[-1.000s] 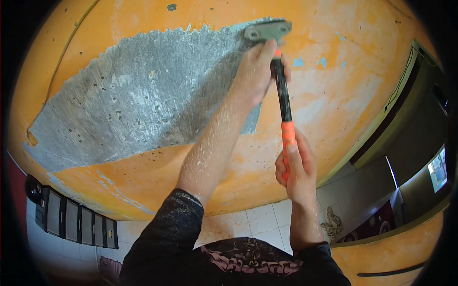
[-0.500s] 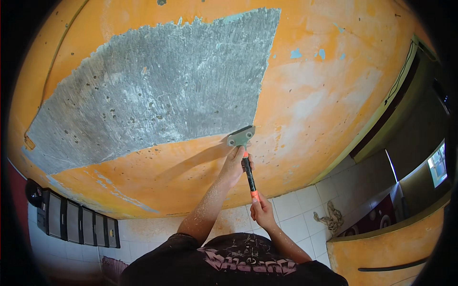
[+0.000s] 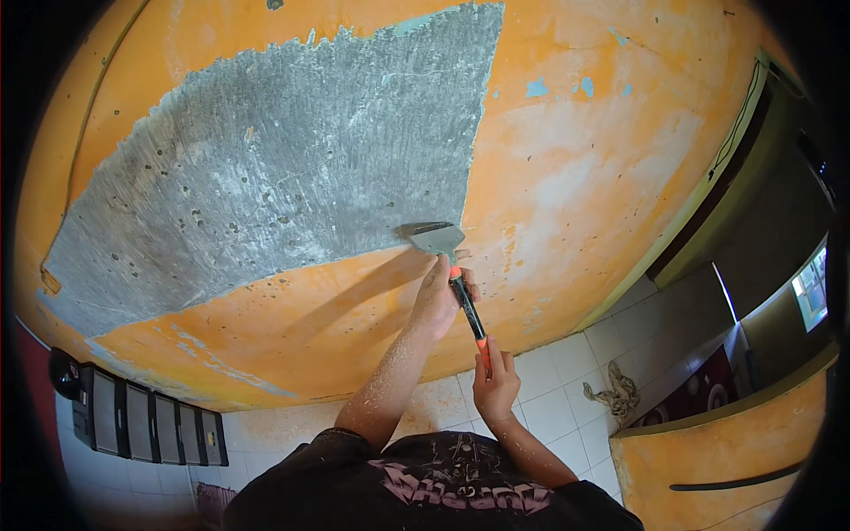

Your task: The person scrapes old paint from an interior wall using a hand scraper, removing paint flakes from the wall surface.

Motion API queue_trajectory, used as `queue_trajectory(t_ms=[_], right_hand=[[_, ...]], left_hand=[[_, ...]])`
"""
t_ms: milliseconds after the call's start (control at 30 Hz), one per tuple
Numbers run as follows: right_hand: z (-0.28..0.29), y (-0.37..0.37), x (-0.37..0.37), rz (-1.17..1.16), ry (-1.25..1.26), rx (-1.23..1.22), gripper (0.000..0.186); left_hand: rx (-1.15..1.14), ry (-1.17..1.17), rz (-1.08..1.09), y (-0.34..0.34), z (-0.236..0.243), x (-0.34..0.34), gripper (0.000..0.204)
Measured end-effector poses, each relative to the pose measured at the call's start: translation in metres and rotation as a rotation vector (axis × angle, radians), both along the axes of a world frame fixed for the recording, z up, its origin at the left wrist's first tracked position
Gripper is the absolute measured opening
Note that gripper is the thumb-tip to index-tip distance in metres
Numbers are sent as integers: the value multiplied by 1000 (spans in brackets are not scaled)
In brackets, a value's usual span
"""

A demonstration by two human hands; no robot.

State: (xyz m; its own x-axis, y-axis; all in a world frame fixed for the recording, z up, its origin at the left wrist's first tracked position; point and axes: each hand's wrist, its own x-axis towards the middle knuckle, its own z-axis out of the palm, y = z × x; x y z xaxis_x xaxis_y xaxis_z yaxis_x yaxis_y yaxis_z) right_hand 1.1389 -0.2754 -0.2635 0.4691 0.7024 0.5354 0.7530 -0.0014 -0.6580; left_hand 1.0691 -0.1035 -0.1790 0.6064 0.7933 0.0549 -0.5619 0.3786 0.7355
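Observation:
Both my hands are on a long-handled scraper (image 3: 436, 240) with a wide grey-green head and a black and orange handle. My left hand (image 3: 440, 296) wraps round the handle just below the head. Lower down, at the orange butt end, my right hand (image 3: 497, 380) has its fingers closed. The scraper's head is at the lower right corner of a bare grey patch (image 3: 336, 150) on the orange wall (image 3: 575, 203); whether the blade touches the surface I cannot tell. Pale flecks of paint dust cover my left forearm.
A black-framed drawer unit (image 3: 146, 411) stands at the lower left. A crumpled cloth (image 3: 615, 391) lies on the white tiled floor (image 3: 567, 403). To the right is a low orange wall (image 3: 708, 451). A cable (image 3: 93, 124) runs down the wall's left side.
The scraper's head has swung left onto the grey patch and turned, so its bolted face no longer shows. My right hand has shifted slightly right with the handle end.

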Motion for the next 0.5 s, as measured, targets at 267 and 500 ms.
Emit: queue_trajectory(t_ms=[267,500], right_hand=[[-29,7,-3,246,250,80,56],[-27,1,-1,222,316,-103,49]], left_hand=[[-109,78,2,10,-30,-1,40],[-79,-17,-144,15,-37,-6,62]])
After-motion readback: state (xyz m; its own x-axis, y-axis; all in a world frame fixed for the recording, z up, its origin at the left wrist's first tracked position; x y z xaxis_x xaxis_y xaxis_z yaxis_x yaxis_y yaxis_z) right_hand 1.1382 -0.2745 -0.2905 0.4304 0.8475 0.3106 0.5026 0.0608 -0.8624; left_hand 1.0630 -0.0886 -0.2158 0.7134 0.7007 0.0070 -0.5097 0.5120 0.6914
